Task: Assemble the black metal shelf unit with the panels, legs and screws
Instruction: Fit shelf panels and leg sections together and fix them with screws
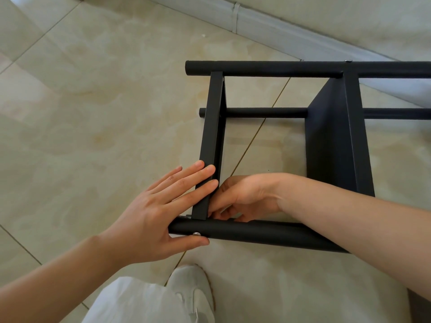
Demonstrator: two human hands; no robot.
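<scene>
On the floor: the black shelf unit (pixel 326 141) lies on its side on pale glossy tiles (pixel 93 113), near the skirting board (pixel 279 31) of the wall.
Near leg: a round black tube (pixel 256 234) runs from left to right, closest to the person. A silver screw head (pixel 197 234) shows on it, close to its left end.
Far legs: one round tube (pixel 279 68) is at the top of the view, and another tube (pixel 265 112) lies lower, on the floor side.
Left panel: a narrow black panel (pixel 211 145) stands on its edge between the near leg and the far top leg. Its lower end meets the near leg just beside the screw.
Right panel: a wider dark panel (pixel 338 141) also stands between the legs, well apart from the left one.
Left hand: the left hand (pixel 163 210) is spread, with straight fingers (pixel 198 176) laid flat against the outer face of the left panel. The thumb (pixel 191 241) lies along the near leg, just below the screw head.
Right hand: the right hand (pixel 245 197) reaches inside the frame, to the corner where the left panel joins the near leg. Its fingers are curled there and touch the panel's inner side. Whether they pinch some small part, I cannot tell, because the tips are hidden.
Person: a white trouser leg (pixel 144 301) and a white shoe (pixel 193 285) are at the bottom edge.
</scene>
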